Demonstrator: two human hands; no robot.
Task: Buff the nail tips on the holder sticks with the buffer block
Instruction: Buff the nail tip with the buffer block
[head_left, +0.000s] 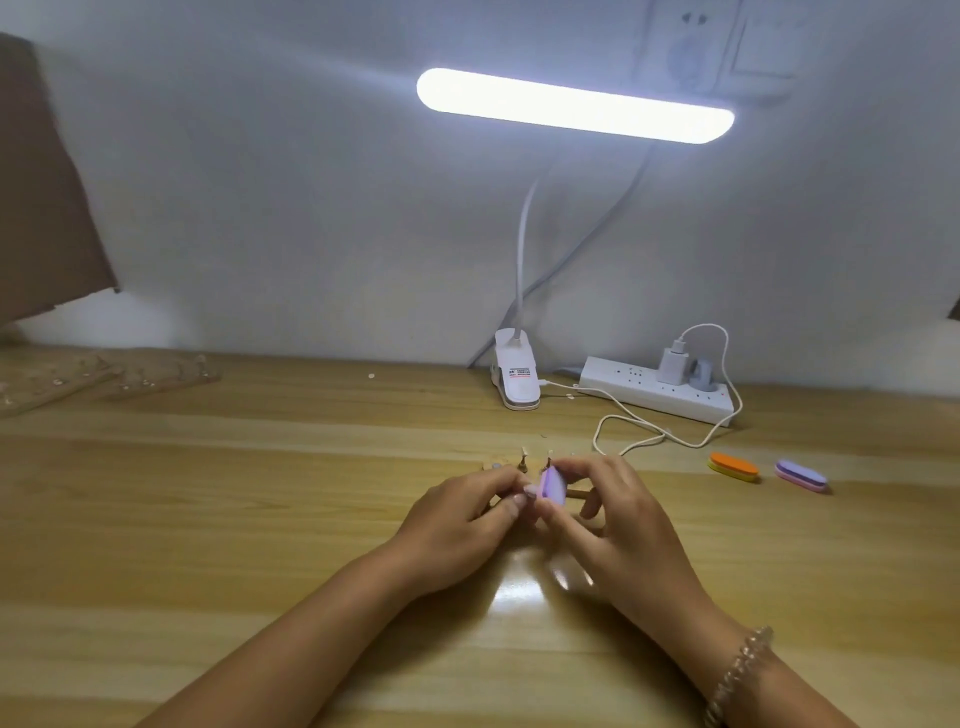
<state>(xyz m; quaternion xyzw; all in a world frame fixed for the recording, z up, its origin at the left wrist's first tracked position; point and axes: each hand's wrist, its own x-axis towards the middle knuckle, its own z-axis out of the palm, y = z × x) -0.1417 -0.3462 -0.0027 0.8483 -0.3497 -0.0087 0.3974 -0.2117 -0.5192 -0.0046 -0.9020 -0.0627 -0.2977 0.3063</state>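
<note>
My right hand (618, 525) pinches a small purple buffer block (707, 486) over the middle of the wooden table (260, 519). My left hand (457, 525) pinches a holder stick; its nail tip (531, 490) shows pale against the block's left edge. Part of a wooden stick (576, 494) pokes out to the right between my fingers. Just behind my hands stand two more holder sticks (535, 461) with small tips on top, their bases partly hidden.
An orange buffer block (733, 465) and a purple-pink one (800, 475) lie to the right. A clip lamp base (516, 376), a white power strip (657, 389) and a looping white cable (649, 436) are behind. Clear acrylic racks (104, 376) sit at the far left.
</note>
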